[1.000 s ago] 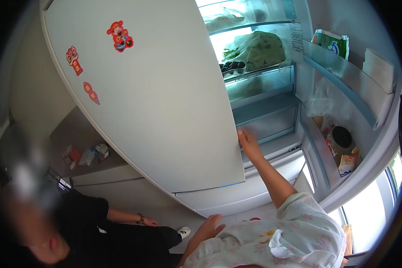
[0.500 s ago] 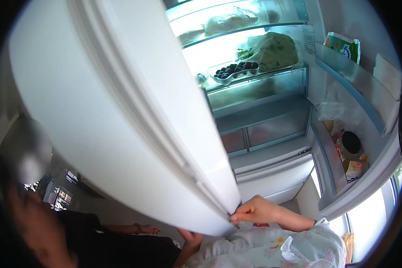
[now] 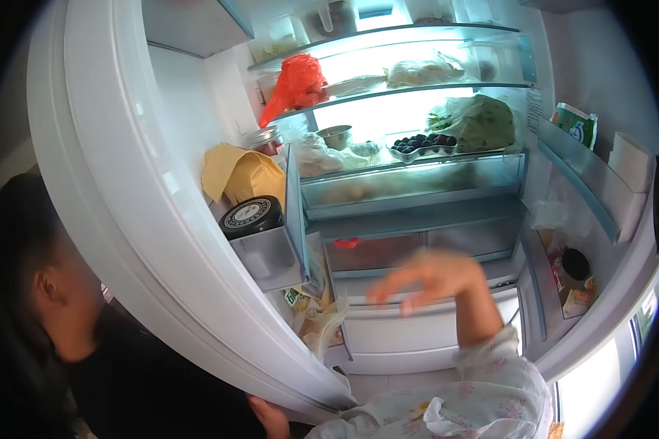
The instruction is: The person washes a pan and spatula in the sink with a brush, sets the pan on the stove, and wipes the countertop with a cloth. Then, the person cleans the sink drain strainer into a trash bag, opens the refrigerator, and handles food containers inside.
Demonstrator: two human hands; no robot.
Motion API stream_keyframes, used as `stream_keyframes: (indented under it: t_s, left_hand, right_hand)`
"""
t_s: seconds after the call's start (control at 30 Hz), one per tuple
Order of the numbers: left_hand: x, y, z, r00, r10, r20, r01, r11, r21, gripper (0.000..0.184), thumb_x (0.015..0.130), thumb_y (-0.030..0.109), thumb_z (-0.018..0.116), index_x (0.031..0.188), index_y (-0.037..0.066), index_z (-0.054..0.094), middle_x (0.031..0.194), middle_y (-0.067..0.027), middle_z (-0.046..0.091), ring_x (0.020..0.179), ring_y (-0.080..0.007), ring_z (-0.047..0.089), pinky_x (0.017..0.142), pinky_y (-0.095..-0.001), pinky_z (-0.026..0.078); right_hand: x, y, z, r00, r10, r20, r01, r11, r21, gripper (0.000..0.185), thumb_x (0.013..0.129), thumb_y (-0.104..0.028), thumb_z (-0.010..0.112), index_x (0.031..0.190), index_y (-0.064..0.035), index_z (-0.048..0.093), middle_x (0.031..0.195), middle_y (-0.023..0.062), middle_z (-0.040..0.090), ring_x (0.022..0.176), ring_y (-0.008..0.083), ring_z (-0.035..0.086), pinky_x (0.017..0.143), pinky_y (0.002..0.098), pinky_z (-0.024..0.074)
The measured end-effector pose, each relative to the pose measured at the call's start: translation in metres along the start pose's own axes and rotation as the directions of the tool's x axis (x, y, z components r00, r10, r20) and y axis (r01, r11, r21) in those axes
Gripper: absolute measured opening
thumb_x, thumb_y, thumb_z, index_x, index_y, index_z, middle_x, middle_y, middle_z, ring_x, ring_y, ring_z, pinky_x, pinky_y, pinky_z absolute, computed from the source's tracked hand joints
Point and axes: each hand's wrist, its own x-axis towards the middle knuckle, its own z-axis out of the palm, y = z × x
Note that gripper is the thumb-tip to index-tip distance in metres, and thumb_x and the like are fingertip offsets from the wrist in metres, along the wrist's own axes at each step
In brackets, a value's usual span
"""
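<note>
The left refrigerator door [image 3: 161,241] stands ajar, its inner shelves showing. At its lower outer edge is my left hand [image 3: 272,418], touching the door, with most of its fingers hidden. My right hand [image 3: 436,282] hangs in the air before the lower compartments, blurred by motion. Its fingers are spread and nothing is in them. Behind it are a frosted drawer [image 3: 377,252] with a red mark on it and a white lower drawer [image 3: 403,329]. The door shelf [image 3: 274,256] to its left carries a black round-lidded container [image 3: 250,216] and a brown paper package [image 3: 252,175].
On the inner shelves are a red plastic bag [image 3: 298,84], a tray of dark round fruit [image 3: 423,145], a metal bowl [image 3: 335,136] and a bagged green vegetable [image 3: 479,121]. The right door [image 3: 600,322] also stands open. Another person [image 3: 146,358] in black is close at left.
The left door has swung further left, uncovering its shelves and more of the interior. My right hand has let go of the door's edge and risen, its fingers now spread.
</note>
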Motion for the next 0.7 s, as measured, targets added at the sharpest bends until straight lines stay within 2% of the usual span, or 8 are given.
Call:
stream_keyframes:
  t_s: [0.07,0.1,0.13,0.2,0.3,0.37,0.5,0.7]
  left_hand:
    - [-0.007,0.030,0.012,0.995,0.072,-0.064,-0.061,0.985,0.159,0.064,0.091,0.047,0.042,0.135,0.003,0.030,0.131,-0.0185,0.039,0.113,-0.0322,0.044,0.090,-0.0444,0.039]
    - [-0.008,0.046,0.018,0.990,0.114,-0.088,-0.090,0.967,0.238,0.067,0.089,0.047,0.047,0.134,0.001,0.031,0.127,-0.0202,0.042,0.108,-0.0304,0.048,0.085,-0.0409,0.044]
    - [-0.007,0.059,0.019,0.991,0.120,-0.058,-0.094,0.938,0.333,0.070,0.089,0.049,0.046,0.135,0.000,0.027,0.130,-0.0221,0.038,0.111,-0.0320,0.045,0.088,-0.0417,0.042]
    - [-0.002,0.074,0.023,0.993,0.118,0.002,-0.102,0.854,0.509,0.078,0.088,0.052,0.045,0.137,-0.003,0.020,0.134,-0.0261,0.031,0.118,-0.0350,0.040,0.093,-0.0431,0.038]
    - [-0.002,0.066,0.028,0.982,0.051,-0.179,0.009,0.948,0.317,0.080,0.088,0.053,0.046,0.138,-0.002,0.017,0.134,-0.0237,0.032,0.118,-0.0340,0.040,0.096,-0.0434,0.035]
    - [-0.004,0.065,0.031,0.960,-0.004,-0.279,0.086,0.956,0.280,0.083,0.086,0.054,0.047,0.139,-0.001,0.014,0.134,-0.0230,0.032,0.118,-0.0334,0.040,0.097,-0.0434,0.034]
    - [0.000,0.068,0.039,0.928,-0.039,-0.371,0.131,0.965,0.226,0.090,0.082,0.060,0.050,0.141,0.006,0.009,0.137,-0.0211,0.028,0.120,-0.0332,0.037,0.097,-0.0431,0.035]
    - [-0.006,0.031,0.027,0.876,0.117,-0.468,0.009,0.966,0.259,0.084,0.085,0.064,0.038,0.132,-0.004,0.023,0.127,-0.0210,0.037,0.113,-0.0285,0.042,0.094,-0.0400,0.035]
  right_hand:
    - [0.022,0.012,-0.047,0.889,0.076,-0.452,-0.121,0.990,-0.072,0.032,0.084,-0.023,0.062,0.110,-0.0055,0.060,0.105,0.0099,0.063,0.094,0.0189,0.061,0.082,0.0319,0.0481]
    - [0.038,0.028,-0.080,0.806,0.113,-0.581,-0.223,0.967,-0.121,0.028,0.084,-0.020,0.061,0.109,-0.0058,0.061,0.102,0.0095,0.064,0.091,0.0167,0.061,0.078,0.0321,0.0487]
    - [0.055,0.059,-0.121,0.728,-0.051,-0.683,-0.299,0.874,-0.384,0.027,0.085,-0.020,0.060,0.107,-0.0058,0.062,0.103,0.0091,0.064,0.092,0.0156,0.060,0.079,0.0323,0.0476]
    - [0.084,0.066,-0.175,0.625,-0.063,-0.778,-0.494,0.740,-0.457,0.024,0.082,-0.019,0.061,0.103,-0.0075,0.062,0.102,0.0089,0.063,0.092,0.0200,0.060,0.080,0.0332,0.0477]
    - [0.113,0.131,-0.251,0.535,-0.390,-0.749,-0.657,0.366,-0.659,0.022,0.080,-0.016,0.062,0.100,-0.0094,0.061,0.097,0.0085,0.062,0.094,0.0254,0.059,0.080,0.0376,0.0484]
    - [0.128,0.124,-0.276,0.507,-0.308,-0.805,-0.733,0.337,-0.591,0.022,0.079,-0.014,0.062,0.100,-0.0096,0.059,0.098,0.0073,0.058,0.095,0.0263,0.058,0.079,0.0401,0.0486]
    - [0.153,0.122,-0.305,0.550,-0.146,-0.822,-0.826,0.052,-0.562,0.035,0.075,-0.011,0.066,0.108,-0.0097,0.054,0.103,0.0088,0.054,0.097,0.0261,0.058,0.079,0.0386,0.0500]
    - [0.171,0.130,-0.322,0.588,0.006,-0.809,-0.808,-0.044,-0.588,0.043,0.072,-0.008,0.068,0.112,-0.0085,0.052,0.108,0.0110,0.055,0.094,0.0284,0.061,0.079,0.0374,0.0514]
